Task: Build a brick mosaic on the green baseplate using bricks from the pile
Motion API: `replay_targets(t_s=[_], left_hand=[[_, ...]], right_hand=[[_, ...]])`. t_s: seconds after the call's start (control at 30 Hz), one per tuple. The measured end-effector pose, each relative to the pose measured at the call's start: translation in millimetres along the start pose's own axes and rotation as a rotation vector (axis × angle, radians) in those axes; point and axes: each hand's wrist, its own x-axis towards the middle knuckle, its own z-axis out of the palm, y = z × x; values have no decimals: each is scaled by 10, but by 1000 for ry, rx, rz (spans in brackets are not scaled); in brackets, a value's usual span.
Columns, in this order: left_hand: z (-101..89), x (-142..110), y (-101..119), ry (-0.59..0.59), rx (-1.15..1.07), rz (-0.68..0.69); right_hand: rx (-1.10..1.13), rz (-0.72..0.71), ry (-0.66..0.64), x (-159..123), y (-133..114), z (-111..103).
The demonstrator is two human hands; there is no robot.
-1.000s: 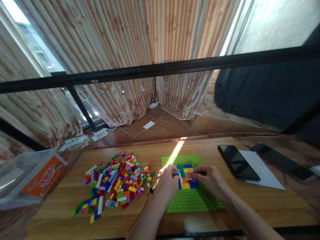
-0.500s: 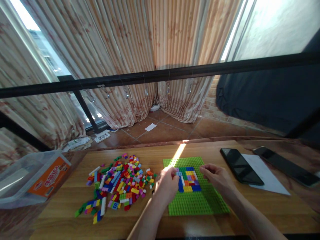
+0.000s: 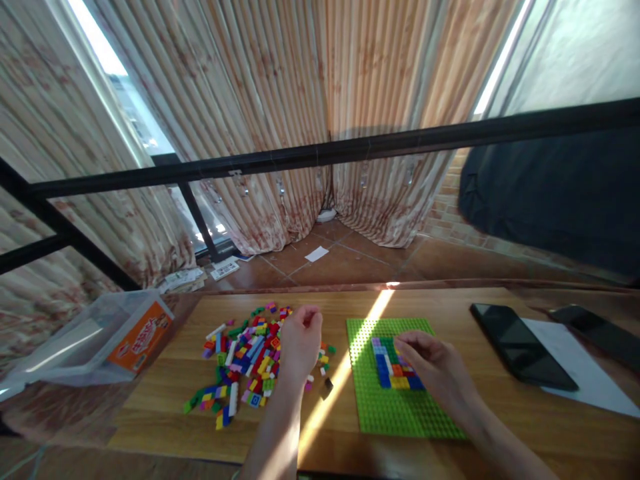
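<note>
My left hand (image 3: 301, 343) hovers over the right side of a pile of loose toy bricks (image 3: 245, 360), fingers curled together; what they may hold is hidden. My right hand (image 3: 434, 363) is above a green baseplate (image 3: 395, 417), its thumb and fingers pinched. Whether a small brick sits in that pinch is too small to see. Beneath those fingertips lies a multicoloured patch of bricks (image 3: 384, 379) fixed on the baseplate, its right part covered by the hand. A dark brick (image 3: 329, 384) lies apart, between pile and baseplate.
A clear plastic box (image 3: 95, 340) with an orange label stands left of the wooden table (image 3: 165, 427). To the right, a black phone (image 3: 523, 347) lies partly on white paper (image 3: 590, 370), with another dark device (image 3: 600, 330) beyond. A black rail (image 3: 280, 160) crosses before the curtains.
My left hand has gone from the baseplate's left side leftward to the brick pile. My right hand has come over the brick patch. The view has shifted left.
</note>
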Motion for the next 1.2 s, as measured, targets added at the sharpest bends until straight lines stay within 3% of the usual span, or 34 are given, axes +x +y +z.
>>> replay_targets(t_s=[0.23,0.43,0.6,0.93,1.2], left_hand=[[-237,50,-127,78,-49,-33],[-360,42,-151,98,-86,-56],[-437,40,-179,96,-68,-59],[-490,30,-170,111,-28,-45],[-421,16,-134,81,-47,-53]], right_hand=[[-344,-256,-240,-160,-172,399],[-515,-225,-373,-308,-249,747],[-707,-242,-392,-370,-167,952],[-773,-247,-352,-370,-146,1005],[-523,-192,-347,-355,-125,964]])
